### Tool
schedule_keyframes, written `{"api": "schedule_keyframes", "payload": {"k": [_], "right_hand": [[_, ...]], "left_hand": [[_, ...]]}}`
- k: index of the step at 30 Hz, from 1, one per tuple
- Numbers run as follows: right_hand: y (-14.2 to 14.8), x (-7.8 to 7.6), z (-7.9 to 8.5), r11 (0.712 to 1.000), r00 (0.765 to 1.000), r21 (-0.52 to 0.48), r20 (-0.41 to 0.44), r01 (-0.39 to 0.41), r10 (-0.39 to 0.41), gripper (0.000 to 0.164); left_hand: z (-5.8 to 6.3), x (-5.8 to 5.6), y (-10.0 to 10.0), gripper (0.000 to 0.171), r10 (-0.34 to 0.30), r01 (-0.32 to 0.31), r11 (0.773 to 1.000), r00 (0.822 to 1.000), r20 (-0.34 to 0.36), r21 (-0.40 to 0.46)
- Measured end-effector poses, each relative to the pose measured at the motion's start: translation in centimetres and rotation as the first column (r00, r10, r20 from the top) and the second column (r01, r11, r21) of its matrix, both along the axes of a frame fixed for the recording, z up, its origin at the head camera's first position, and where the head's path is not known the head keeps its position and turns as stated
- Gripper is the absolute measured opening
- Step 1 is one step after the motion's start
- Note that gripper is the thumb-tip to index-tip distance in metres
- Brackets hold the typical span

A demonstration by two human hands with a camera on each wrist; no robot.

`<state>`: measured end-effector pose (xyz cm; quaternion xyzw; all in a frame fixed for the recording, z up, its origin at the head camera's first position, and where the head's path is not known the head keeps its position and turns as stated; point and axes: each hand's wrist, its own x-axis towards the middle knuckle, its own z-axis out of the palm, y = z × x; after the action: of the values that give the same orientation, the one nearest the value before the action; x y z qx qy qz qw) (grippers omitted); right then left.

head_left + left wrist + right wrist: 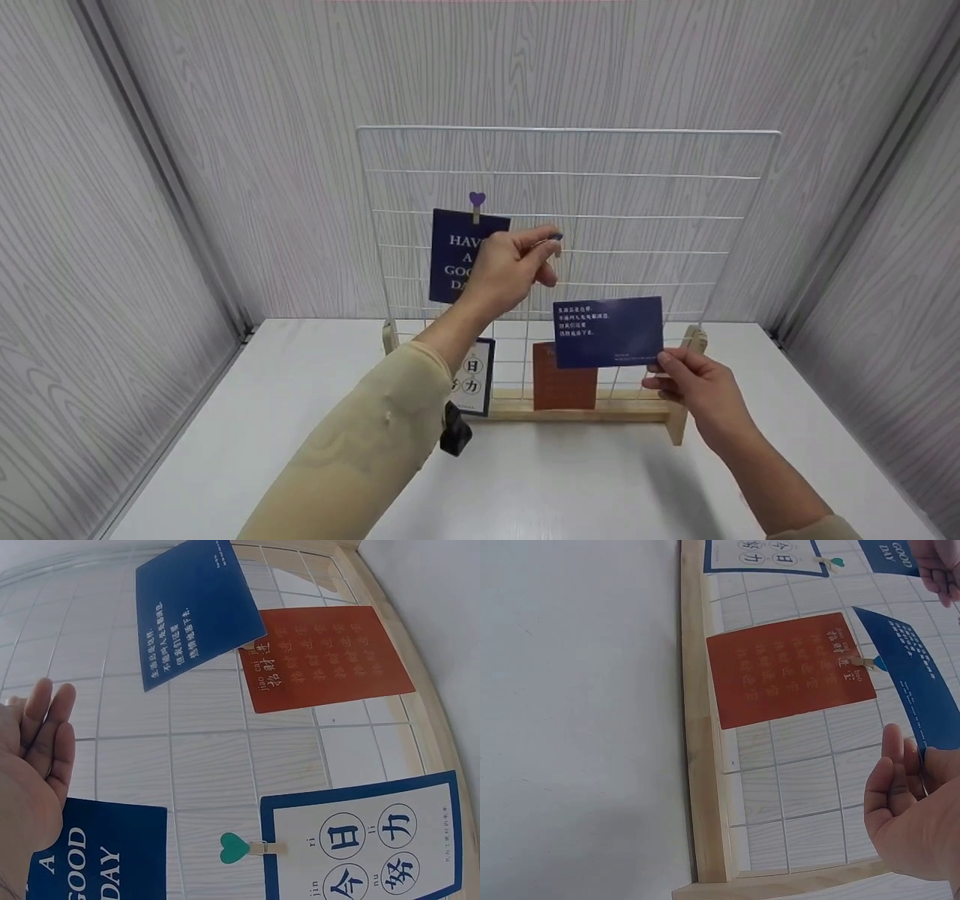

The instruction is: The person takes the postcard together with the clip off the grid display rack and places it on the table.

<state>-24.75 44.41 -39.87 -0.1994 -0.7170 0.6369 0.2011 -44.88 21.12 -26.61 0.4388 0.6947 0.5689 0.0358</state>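
My right hand [697,382] pinches a dark blue card [609,332] with white Chinese text by its lower right corner, thumb in front. The card is held before a white wire grid [637,253]. Up at the grid's middle, my left hand [517,262] pinches a small blue-tipped thing [557,237], mostly hidden by the fingers. Partly behind that hand hangs a blue "HAVE A GOOD DAY" card [444,259], fixed by a peg with a purple heart [477,199]. A red card [791,671] hangs lower, partly covered by the held card, with a blue-headed peg [870,662] at its top.
A white card with a blue border [360,840] hangs low on the grid from a peg with a green heart [234,847]. The grid stands in a wooden base [562,415] on a white table [555,487]. Wood-patterned walls [300,75] enclose it.
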Motion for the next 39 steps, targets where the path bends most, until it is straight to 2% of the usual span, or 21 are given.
{"api": "schedule_keyframes", "payload": {"k": [9,16,20,31,39], "right_hand": [[0.1,0.0,0.0,1.0,1.0,-0.006,0.009,-0.008,0.008,0.03],[0.1,0.2,0.1,1.0,1.0,0.002,0.017,-0.008,0.008,0.029],[0.1,0.2,0.1,1.0,1.0,0.002,0.022,-0.003,0.003,0.029],[0.0,0.6,0.1,1.0,1.0,0.023,0.013,-0.011,0.011,0.032],[0.1,1.0,0.0,1.0,1.0,0.014,-0.005,-0.015,0.016,0.029]], "left_hand": [[0.2,0.0,0.4,0.032,0.045,-0.045,0.999,0.999,-0.014,-0.007],[0.8,0.2,0.4,0.03,0.062,-0.061,0.997,0.998,-0.012,0.045],[1.2,0.4,0.4,0.031,0.056,-0.055,0.997,0.998,-0.022,0.044],[1.2,1.0,-0.3,0.034,0.026,-0.027,0.998,0.999,0.023,0.051],[0.6,1.3,-1.7,0.036,-0.008,0.004,0.998,0.998,0.069,0.061]]}}
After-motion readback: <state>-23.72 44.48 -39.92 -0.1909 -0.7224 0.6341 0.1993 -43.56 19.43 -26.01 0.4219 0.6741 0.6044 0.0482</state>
